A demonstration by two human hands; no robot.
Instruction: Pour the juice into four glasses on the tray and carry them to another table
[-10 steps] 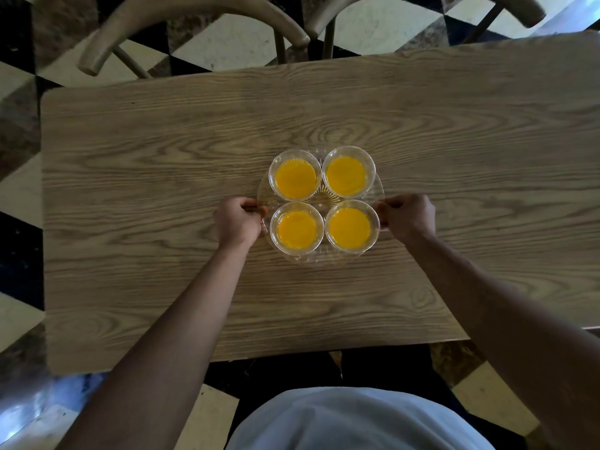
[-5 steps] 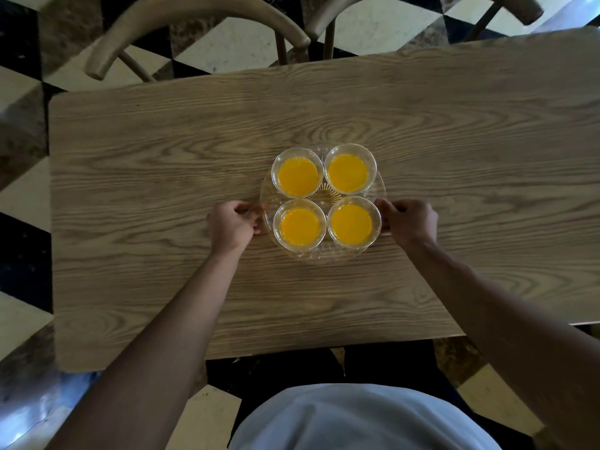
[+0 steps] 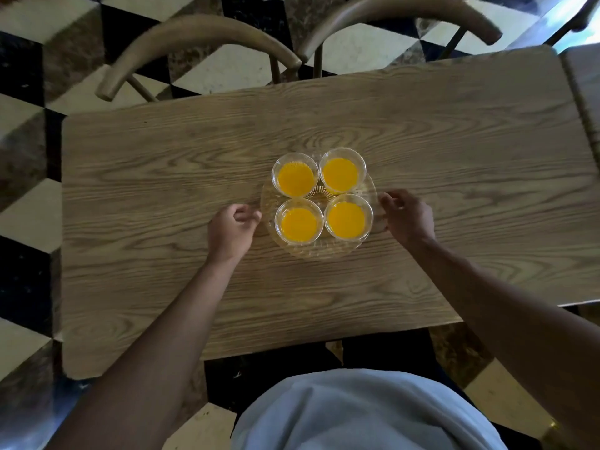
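Standing upright in a two-by-two square, four glasses of juice fill a round clear tray (image 3: 319, 251) near the middle of the desk (image 3: 162, 190). Being round, the tray has no long axis; the square of glasses sits nearly in line with the desk edges, turned slightly clockwise. Around the tray centre, the far-left glass (image 3: 295, 179) is at 10 o'clock, the far-right glass (image 3: 342, 174) at 2, the near-left glass (image 3: 299, 224) at 8 and the near-right glass (image 3: 348, 220) at 4. Each holds opaque orange juice; neighbouring rims look touching or nearly so.

At 9 o'clock of the tray the left hand (image 3: 231, 231) is loosely curled, fingers half open, holding nothing, just beside the rim. At 3 o'clock the right hand (image 3: 407, 217) is likewise loosely open and empty; whether its fingertips touch the rim is hard to tell, since the clear edge is faint against the wood. The tray's ribbed pattern shows only between the glasses and along the near rim.

Light wood grain runs lengthwise along the desk, whose right end is cut off by the frame. Two curved chair backs (image 3: 201, 37) stand at 12 o'clock beyond it. Below lies a floor (image 3: 29, 206) of black, cream and brown tiles. A pale shirt (image 3: 357, 414) fills the bottom edge.
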